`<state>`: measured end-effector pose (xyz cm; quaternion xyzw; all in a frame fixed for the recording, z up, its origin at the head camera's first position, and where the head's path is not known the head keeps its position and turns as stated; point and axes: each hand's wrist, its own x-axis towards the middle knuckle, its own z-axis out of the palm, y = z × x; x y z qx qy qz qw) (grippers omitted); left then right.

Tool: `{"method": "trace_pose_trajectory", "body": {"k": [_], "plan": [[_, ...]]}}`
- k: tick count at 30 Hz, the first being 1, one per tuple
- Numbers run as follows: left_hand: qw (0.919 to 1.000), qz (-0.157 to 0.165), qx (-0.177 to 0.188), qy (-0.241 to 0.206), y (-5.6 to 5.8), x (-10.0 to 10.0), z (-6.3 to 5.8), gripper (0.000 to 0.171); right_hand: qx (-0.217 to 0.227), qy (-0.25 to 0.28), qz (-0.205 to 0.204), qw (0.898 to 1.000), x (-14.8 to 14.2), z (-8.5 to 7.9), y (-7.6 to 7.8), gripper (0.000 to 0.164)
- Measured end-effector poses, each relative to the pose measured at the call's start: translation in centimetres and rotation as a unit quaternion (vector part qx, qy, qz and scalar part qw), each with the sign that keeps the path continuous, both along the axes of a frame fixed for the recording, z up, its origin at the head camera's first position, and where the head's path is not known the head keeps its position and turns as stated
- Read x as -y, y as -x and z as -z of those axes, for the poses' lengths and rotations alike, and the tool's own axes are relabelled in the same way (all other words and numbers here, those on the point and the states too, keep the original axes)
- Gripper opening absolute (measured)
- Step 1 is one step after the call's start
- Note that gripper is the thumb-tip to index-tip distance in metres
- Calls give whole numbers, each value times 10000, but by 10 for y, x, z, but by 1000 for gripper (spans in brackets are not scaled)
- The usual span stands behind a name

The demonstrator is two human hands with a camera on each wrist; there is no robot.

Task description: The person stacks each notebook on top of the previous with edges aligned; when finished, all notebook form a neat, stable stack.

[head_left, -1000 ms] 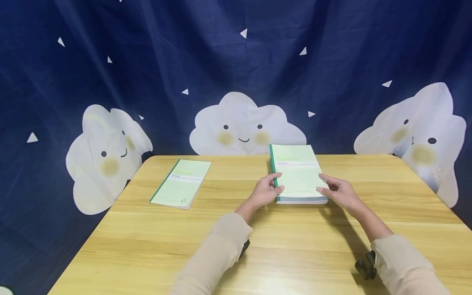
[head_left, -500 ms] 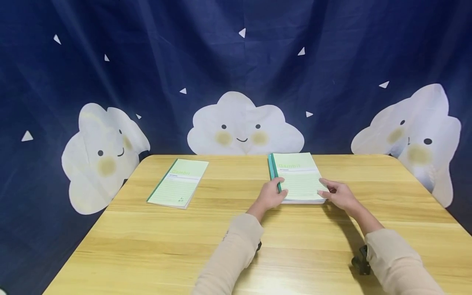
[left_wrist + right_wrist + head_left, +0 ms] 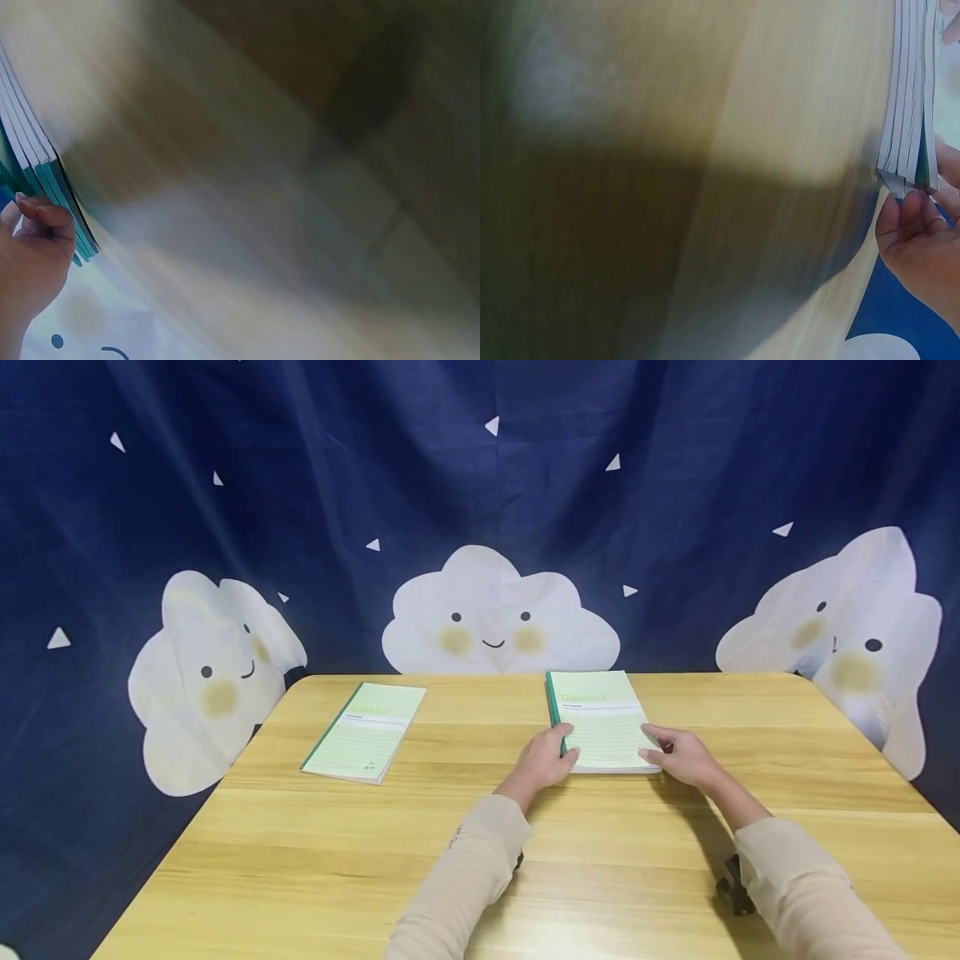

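A stack of notebooks (image 3: 606,727) with pale green covers and dark green spines lies near the far edge of the table. My left hand (image 3: 543,758) holds the top notebook at its spine side, thumb over the cover. Opposite it, my right hand (image 3: 686,756) grips the page side, thumb and fingertips at the edge. The left wrist view shows curled fingers (image 3: 49,217) against the green spines (image 3: 64,191). In the right wrist view, a narrow gap parts the top notebook (image 3: 931,97) from the page edges (image 3: 904,90) below, with fingertips right at the near corner.
Another pale green notebook (image 3: 363,732) lies alone on the left of the wooden table (image 3: 585,893). Behind the table's far edge hangs a dark blue curtain (image 3: 322,485) with smiling clouds. A black wrist camera (image 3: 733,887) sits under the right sleeve.
The top notebook has come down and toward me onto the stack, then shifted slightly left, so its spine lines up more closely with those below. Both hands moved with it.
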<state>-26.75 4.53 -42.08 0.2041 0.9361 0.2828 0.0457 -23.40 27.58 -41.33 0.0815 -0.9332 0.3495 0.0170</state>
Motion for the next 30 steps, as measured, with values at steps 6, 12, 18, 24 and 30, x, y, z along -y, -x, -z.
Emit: {"method": "trace_pose_trajectory", "body": {"k": [6, 12, 18, 24, 30], "plan": [[9947, 263, -318, 939, 0, 0, 0, 47, -28, -156, -79, 9998, 1, -1, 1, 52], [9856, 324, -452, 1599, -1, -3, 2, 48, -224, -603, -309, 9974, 5, 0, -2, 49], [9733, 423, -762, 2125, -5, -4, 4, 46, -229, -1170, -583, 9912, 11, 3, -6, 50], [9616, 442, -912, 2549, -7, -7, 3, 47, -283, -1440, -495, 9879, 14, 1, -7, 49], [9612, 412, -847, 2594, -7, -9, 3, 48, -409, -1580, -426, 9857, 19, 1, -7, 47]]}}
